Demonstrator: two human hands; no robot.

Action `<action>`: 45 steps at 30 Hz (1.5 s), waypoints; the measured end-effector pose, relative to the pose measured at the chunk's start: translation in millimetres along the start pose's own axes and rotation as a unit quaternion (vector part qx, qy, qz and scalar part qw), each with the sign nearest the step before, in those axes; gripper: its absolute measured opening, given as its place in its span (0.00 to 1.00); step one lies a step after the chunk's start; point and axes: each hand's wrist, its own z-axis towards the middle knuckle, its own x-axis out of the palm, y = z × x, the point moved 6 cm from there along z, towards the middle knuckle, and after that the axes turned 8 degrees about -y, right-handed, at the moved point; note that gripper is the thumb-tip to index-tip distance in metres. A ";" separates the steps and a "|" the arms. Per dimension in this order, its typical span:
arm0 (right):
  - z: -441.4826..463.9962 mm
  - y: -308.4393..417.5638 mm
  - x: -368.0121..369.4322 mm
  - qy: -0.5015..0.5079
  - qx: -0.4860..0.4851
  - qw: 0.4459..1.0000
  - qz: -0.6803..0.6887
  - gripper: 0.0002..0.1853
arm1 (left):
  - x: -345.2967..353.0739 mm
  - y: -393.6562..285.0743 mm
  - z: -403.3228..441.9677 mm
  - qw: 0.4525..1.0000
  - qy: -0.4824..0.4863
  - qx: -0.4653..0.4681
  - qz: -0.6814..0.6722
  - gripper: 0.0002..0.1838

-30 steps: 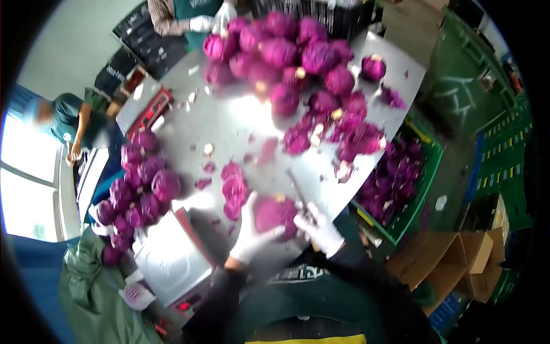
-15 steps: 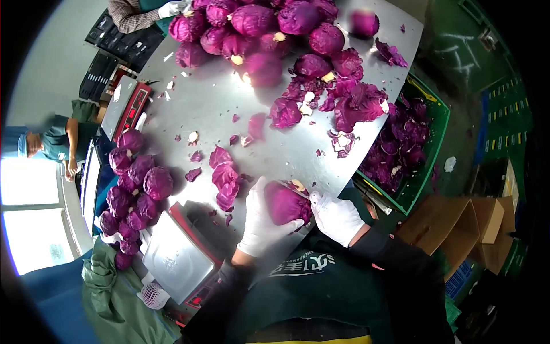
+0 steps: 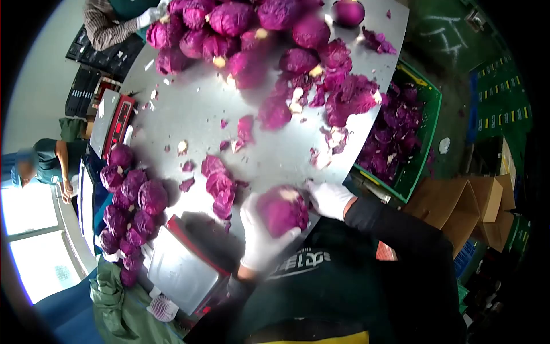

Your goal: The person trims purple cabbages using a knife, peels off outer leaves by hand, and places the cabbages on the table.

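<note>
My left hand (image 3: 263, 235), in a white glove, grips a red cabbage (image 3: 282, 213) near the table's front edge, with the pale cut stem turned up. Just right of the cabbage is my right hand (image 3: 329, 199), also gloved. Its fingers are curled closed, and whatever they may hold is hidden or blurred. Loose purple leaves (image 3: 220, 192) lie on the metal table (image 3: 189, 109) left of the held cabbage. A big heap of red cabbages (image 3: 232, 20) fills the far side, with torn leaves (image 3: 349, 97) at its right.
A green crate (image 3: 433, 123) of leaves stands right of the table. At left are more cabbages (image 3: 152, 196), a near scale (image 3: 182, 269) and a far scale (image 3: 114, 123). Cardboard boxes (image 3: 447, 206) sit at lower right. Co-workers (image 3: 48, 163) are at left and top left.
The held cabbage has tipped so more of its pale stem end shows. My right hand has moved slightly up and left. The whole view has shifted somewhat.
</note>
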 end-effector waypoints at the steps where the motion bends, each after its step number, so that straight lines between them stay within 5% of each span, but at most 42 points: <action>1: 1.8 2.8 0.8 -0.016 0.000 0.999 0.033 0.19 | -3.1 9.7 -4.9 0.999 -0.022 -0.032 -0.004 0.63; 2: -5.9 14.7 -9.6 -0.089 -0.025 0.988 0.121 0.20 | -4.7 14.4 -10.6 1.000 -0.016 -0.025 -0.001 0.64; 5: -26.9 18.3 17.7 0.041 0.240 0.840 0.484 0.23 | -6.5 21.2 -17.2 0.987 -0.036 -0.065 -0.144 0.64; 6: -25.5 13.3 34.4 -0.017 0.191 0.846 0.497 0.26 | -7.0 22.2 -14.9 0.987 -0.044 -0.049 -0.147 0.63; 7: -24.4 20.1 19.6 -0.065 0.205 0.847 0.486 0.23 | -6.6 24.9 -14.4 0.987 -0.050 -0.034 -0.150 0.63; 10: -7.5 13.2 5.4 -0.228 0.017 0.933 0.278 0.19 | -5.5 24.9 -8.1 0.988 -0.083 0.000 -0.133 0.63; 13: -1.9 43.2 -32.4 -0.233 -0.103 0.931 0.261 0.20 | -12.8 10.1 7.6 0.997 -0.073 0.016 0.013 0.58; 15: -5.3 42.3 -39.8 -0.271 -0.092 0.935 0.211 0.21 | -11.6 6.0 13.5 0.994 -0.059 0.007 0.092 0.55; 19: -33.6 59.6 -63.6 -0.241 0.013 0.970 0.041 0.26 | -8.7 23.2 12.6 0.992 -0.122 -0.006 0.032 0.54; 22: -47.0 68.2 -46.7 -0.305 -0.070 0.949 0.026 0.33 | -5.0 26.6 12.2 0.995 -0.097 0.006 0.012 0.53; 24: -46.4 74.4 -36.9 -0.186 -0.014 0.982 -0.034 0.35 | -2.0 25.1 12.6 0.996 -0.091 0.013 0.012 0.53; 31: -27.0 69.3 -32.1 -0.228 -0.010 0.967 -0.111 0.29 | 5.1 12.4 13.6 0.995 -0.095 -0.003 0.026 0.54; 35: -17.1 60.6 -23.3 -0.284 0.014 0.957 -0.060 0.22 | 12.1 11.9 7.1 0.992 -0.120 -0.007 0.029 0.54; 37: -0.9 25.3 -30.2 -0.243 0.186 0.952 0.016 0.23 | 11.3 7.6 0.5 0.991 -0.126 -0.011 0.036 0.53; 39: 16.3 -26.9 -16.9 -0.289 0.153 0.943 0.065 0.25 | 9.8 7.9 -8.8 0.991 -0.132 0.037 -0.003 0.55; 41: 30.0 -46.6 -20.3 -0.229 0.188 0.945 0.136 0.28 | 6.5 16.4 -9.9 0.991 -0.100 0.074 -0.039 0.55; 43: 30.2 -36.8 -34.2 -0.193 0.280 0.865 0.369 0.28 | -5.8 17.1 -1.3 0.996 -0.059 0.066 0.033 0.55; 45: 29.6 -10.7 -54.1 -0.280 0.127 0.905 0.294 0.32 | -12.9 25.9 5.1 0.998 -0.011 0.010 0.061 0.57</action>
